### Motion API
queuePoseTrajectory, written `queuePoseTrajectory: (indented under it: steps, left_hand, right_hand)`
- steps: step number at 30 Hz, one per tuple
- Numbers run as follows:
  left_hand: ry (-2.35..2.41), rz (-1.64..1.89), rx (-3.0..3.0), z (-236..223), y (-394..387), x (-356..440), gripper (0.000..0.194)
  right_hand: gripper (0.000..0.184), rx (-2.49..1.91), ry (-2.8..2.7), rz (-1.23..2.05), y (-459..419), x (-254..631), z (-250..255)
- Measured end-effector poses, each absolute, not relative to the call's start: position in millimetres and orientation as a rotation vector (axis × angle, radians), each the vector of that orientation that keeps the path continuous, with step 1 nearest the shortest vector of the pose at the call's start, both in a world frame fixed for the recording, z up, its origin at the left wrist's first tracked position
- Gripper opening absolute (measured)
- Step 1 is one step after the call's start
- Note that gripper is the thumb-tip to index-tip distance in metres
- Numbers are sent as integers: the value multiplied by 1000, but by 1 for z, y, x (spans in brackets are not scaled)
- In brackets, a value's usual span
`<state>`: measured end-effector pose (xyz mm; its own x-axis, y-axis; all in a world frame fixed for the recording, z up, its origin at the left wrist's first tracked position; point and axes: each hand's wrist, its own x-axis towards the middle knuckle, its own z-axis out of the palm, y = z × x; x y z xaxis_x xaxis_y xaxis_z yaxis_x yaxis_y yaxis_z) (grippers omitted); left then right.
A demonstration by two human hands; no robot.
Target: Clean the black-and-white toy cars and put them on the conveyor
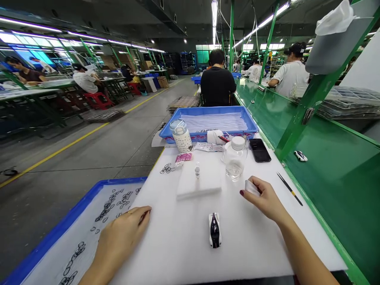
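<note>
My left hand (123,235) is at the left edge of the white work surface, beside a blue-rimmed tray of thin black rings. Its fingers are curled together, and whatever may be in them is hidden. At the right, my right hand (265,198) is closed on a small white cloth-like piece (251,188), pinched between thumb and fingers. Between the hands lies a white and black toy car (214,230). Behind it a white foam block (199,184) carries a tiny clear bottle (197,169). A clear jar (236,162) of liquid stands just beyond my right hand.
Black rings (103,208) lie in the left tray (99,184), more on the table (167,169). Tweezers (289,189) and a phone (260,150) are right. A dotted cup (181,138) and blue bin (166,136) stand behind. Another toy car (301,156) sits on the green belt.
</note>
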<state>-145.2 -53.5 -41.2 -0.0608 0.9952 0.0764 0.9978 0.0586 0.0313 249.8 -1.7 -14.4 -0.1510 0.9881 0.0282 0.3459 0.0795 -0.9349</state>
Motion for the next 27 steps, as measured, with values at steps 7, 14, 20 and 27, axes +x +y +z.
queuePoseTrajectory:
  steps: [7,14,20,27]
  left_hand:
    - [-2262,-422,-2154,-35,-54,-134,47]
    - [-2272,-1243,-2264,-38,-58,-99,28]
    - [-2190,-1151,-2459,-48,-64,-75,30]
    - [-1765,-635,-2709,-46,-66,-80,32]
  right_hand:
    - [31,-1397,-1576,1048,-1,250,-13]
    - [40,-1287,-1435,1175,2,256,-24]
    - [45,-1050,-1112,1289,10,261,-24]
    - [42,-925,-1038,1305,7,260,-17]
